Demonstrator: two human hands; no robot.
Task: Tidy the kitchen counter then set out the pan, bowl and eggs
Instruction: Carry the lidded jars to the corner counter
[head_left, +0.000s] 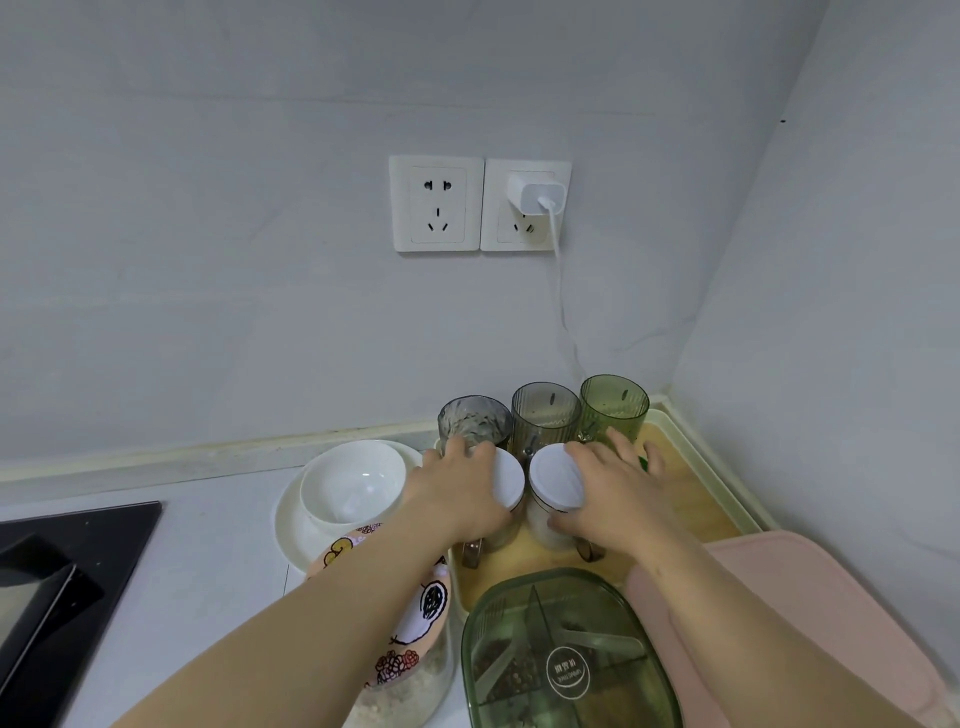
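Your left hand (457, 493) covers most of the left jar (511, 480) on the tray (698, 493). Your right hand (613, 488) hides the far side of the right jar (553, 480), so what the jars contain cannot be told. In front of the tray, the green box (566, 654) is cut by the lower edge and its label is too small to read. Left of the tray, your forearm crosses the patterned container (415, 634), and the black cooktop (67, 587) leaves the picture.

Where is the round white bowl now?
Head view, left of centre: the round white bowl sits on a white plate, just left of the left hand, near the wall.
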